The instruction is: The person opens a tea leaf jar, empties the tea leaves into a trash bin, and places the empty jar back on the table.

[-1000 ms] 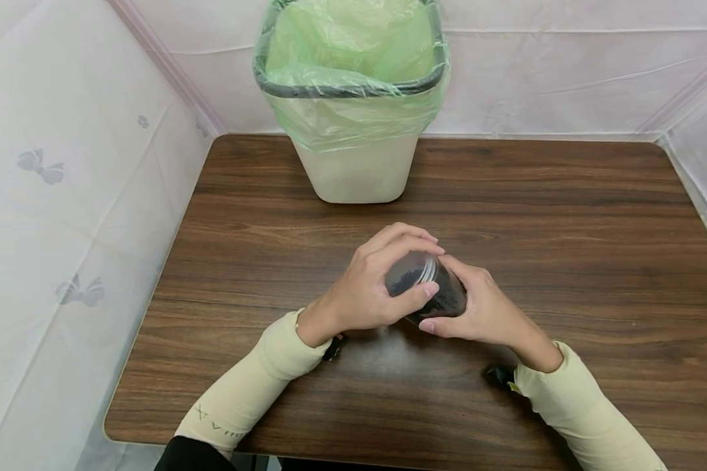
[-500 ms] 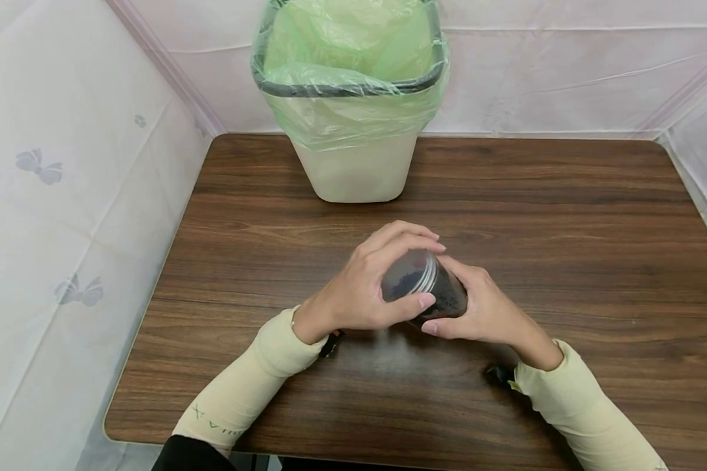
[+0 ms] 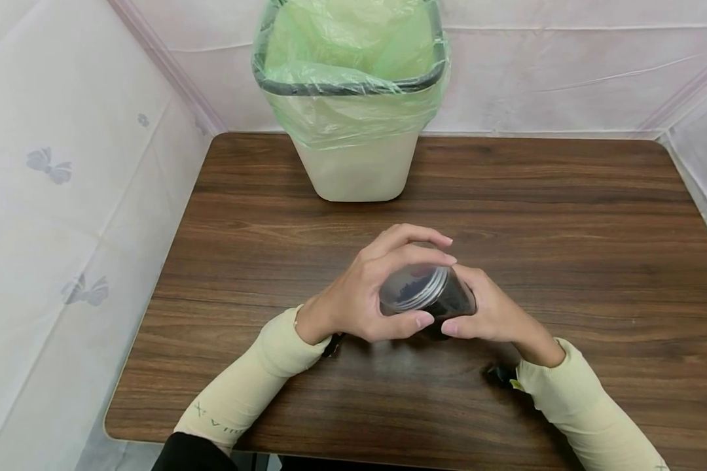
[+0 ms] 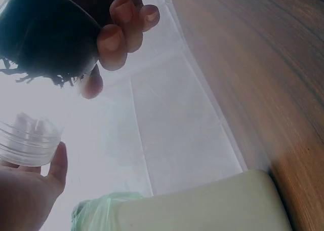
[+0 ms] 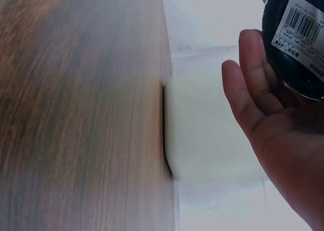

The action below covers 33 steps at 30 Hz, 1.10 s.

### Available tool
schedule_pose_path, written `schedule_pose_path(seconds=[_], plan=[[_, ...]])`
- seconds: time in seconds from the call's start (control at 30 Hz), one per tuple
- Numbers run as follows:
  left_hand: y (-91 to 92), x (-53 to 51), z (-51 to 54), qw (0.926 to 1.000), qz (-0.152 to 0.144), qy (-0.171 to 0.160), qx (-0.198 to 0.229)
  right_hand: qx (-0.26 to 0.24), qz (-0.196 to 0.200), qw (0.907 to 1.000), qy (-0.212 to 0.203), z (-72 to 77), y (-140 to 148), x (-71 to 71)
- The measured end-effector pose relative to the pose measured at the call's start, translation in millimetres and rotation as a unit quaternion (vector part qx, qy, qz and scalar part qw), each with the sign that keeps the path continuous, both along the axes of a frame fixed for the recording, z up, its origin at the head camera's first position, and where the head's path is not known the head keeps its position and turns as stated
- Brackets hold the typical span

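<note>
A clear plastic jar with dark, shredded contents is tilted above the table, its clear threaded end towards my left palm. My left hand curves round that end, thumb below and fingers over the top. Whether the threaded end is a lid or the bare neck, I cannot tell. My right hand grips the jar's body near its dark base, thumb on the near side. In the right wrist view, a white barcode label shows on the base.
A cream waste bin lined with a green plastic bag stands at the back of the brown wooden table. White patterned sheeting hangs round the left, back and right sides.
The jar and both hands have shifted slightly right and nearer to me. My left fingers have moved round the threaded end, and its round face shows more towards the camera.
</note>
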<state>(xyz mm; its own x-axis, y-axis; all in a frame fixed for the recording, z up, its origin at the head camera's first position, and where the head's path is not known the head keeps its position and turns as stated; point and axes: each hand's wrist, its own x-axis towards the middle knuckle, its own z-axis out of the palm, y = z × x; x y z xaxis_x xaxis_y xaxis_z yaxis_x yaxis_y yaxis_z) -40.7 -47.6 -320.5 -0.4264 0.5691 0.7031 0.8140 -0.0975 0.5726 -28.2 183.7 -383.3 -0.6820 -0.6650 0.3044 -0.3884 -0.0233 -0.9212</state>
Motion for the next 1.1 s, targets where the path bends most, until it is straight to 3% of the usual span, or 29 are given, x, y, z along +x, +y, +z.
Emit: schedule_pose_path(seconds=[0.13,0.3,0.57,0.8,0.93,1.1], plan=[[2.1,-0.4,-0.7,0.9999,-0.006,0.007,0.012,-0.028,0.031,0.9991,0.004,-2.7,-0.4,-1.8],[4.1,-0.9,-4.5,0.9998,0.013,0.009,0.014,-0.042,0.051,0.9978,-0.002,-2.0,-1.1,-2.3],[5.6,0.3,-7.4,0.9970,0.077,-0.003,0.005,0.047,-0.050,0.9972,0.029,2.9,-1.3,2.4],[6.3,2.1,-11.3,0.9880,0.146,-0.048,-0.017,0.139,-0.159,0.9741,0.079,7.7,-6.7,8.1],[6.0,2.4,-12.4,0.9855,0.155,-0.062,-0.029,0.152,-0.176,0.9682,0.092,7.1,-7.4,9.1],[6.2,2.1,-12.5,0.9853,0.155,-0.065,-0.031,0.150,-0.178,0.9677,0.096,6.1,-6.8,8.8]])
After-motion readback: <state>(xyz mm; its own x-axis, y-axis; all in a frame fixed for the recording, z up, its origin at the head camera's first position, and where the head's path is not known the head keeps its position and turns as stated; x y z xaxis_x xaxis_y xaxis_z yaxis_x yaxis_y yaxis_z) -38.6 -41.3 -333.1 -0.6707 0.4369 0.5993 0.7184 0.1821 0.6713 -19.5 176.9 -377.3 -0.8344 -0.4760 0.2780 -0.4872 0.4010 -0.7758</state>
